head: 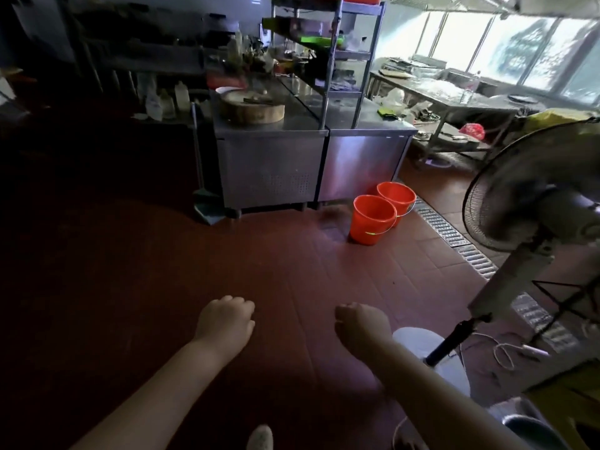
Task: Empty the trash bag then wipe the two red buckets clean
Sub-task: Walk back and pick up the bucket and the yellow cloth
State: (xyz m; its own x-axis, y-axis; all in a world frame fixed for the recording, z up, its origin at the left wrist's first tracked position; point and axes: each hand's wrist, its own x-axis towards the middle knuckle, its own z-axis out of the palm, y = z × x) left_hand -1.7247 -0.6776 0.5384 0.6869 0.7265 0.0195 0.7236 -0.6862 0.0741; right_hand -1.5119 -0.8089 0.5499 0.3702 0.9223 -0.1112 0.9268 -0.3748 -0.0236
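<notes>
Two red buckets stand side by side on the red tiled floor beside a steel counter: the nearer bucket (372, 219) and the farther bucket (396, 197), both upright with wire handles down. My left hand (224, 316) and my right hand (360, 323) are held out low in front of me, well short of the buckets, each with its fingers curled into a fist and nothing in it. No trash bag is plainly in view.
A steel counter (269, 157) with a round chopping block (251, 108) and a shelf rack stands ahead. A standing fan (532, 196) is close on my right, its white base (428, 355) by my right arm. A floor drain grate (448, 228) runs past the buckets.
</notes>
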